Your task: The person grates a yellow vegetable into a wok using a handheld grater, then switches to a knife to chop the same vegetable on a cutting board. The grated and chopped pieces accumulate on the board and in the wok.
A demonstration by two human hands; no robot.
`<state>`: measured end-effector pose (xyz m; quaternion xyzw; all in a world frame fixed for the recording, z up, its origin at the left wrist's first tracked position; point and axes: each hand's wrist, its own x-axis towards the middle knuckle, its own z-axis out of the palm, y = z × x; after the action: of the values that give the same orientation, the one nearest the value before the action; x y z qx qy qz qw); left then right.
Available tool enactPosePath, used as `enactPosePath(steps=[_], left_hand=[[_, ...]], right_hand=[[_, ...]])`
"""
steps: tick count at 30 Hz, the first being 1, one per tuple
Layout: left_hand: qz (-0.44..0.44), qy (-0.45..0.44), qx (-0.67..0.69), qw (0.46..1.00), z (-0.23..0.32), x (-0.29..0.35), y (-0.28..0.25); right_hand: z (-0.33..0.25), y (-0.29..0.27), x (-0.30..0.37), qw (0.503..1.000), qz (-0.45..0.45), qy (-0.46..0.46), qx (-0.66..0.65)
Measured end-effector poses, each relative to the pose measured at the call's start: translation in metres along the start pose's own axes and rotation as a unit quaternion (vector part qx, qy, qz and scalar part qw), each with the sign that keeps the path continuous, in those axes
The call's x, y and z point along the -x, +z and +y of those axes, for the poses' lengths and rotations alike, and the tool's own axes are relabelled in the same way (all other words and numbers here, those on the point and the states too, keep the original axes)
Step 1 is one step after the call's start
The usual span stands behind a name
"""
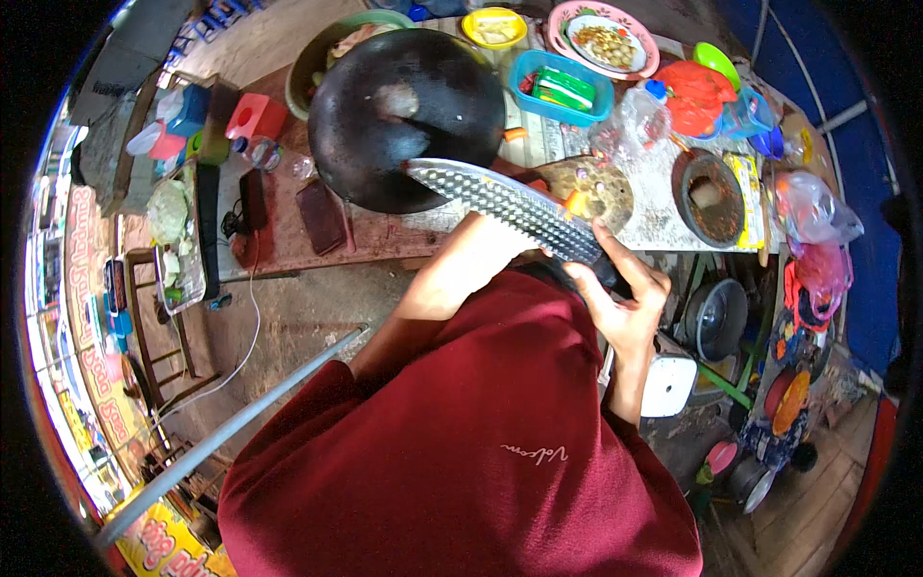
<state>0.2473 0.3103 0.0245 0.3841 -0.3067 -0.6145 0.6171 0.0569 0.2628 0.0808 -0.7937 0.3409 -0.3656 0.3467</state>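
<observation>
In the head view, the right hand (625,300) grasps a broad, dimpled steel knife (500,205) by its black handle, above the worktop (663,227); the left hand (488,248) is partly hidden behind the blade, its grip unclear. An orange, carrot-like piece (576,203) sits at the round wooden board (611,204). The step seems to be readying the blade; cutting would call for lowering it, fingers clear.

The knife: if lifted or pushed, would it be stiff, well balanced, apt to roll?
The knife is probably stiff: its broad blade shows no sag beyond the right hand. It may feel front-heavy, as most of its visible length is blade. Laid down and pushed, it would likely slide rather than roll, being broad and flat.
</observation>
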Motion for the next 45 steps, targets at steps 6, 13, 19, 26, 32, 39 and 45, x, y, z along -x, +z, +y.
enactPosePath(steps=[6,13,19,26,32,39,45], left_hand=[[-0.058,0.006,0.152,0.987,-0.014,-0.006,-0.015],[-0.059,-0.031,0.226,0.972,-0.004,0.000,-0.016],[0.013,0.023,-0.260,0.965,0.010,0.001,-0.011],[0.055,-0.016,-0.155,0.986,0.028,0.004,0.005],[-0.032,-0.078,0.164,0.983,0.025,-0.004,-0.007],[0.010,0.068,-0.341,0.938,0.015,-0.001,-0.003],[0.044,0.045,-0.222,0.973,0.011,0.001,0.002]], right_hand=[[0.001,-0.001,-0.001,1.000,-0.009,-0.023,0.006],[0.000,0.002,-0.002,1.000,-0.003,-0.026,0.014],[0.005,0.002,-0.004,0.999,0.013,-0.036,0.004],[0.010,-0.003,-0.005,0.999,0.015,-0.029,0.020],[0.017,-0.013,-0.008,0.996,0.073,0.036,0.019],[0.004,-0.004,-0.004,0.999,0.025,-0.033,0.005],[-0.001,-0.002,-0.003,0.999,0.017,-0.043,0.005]])
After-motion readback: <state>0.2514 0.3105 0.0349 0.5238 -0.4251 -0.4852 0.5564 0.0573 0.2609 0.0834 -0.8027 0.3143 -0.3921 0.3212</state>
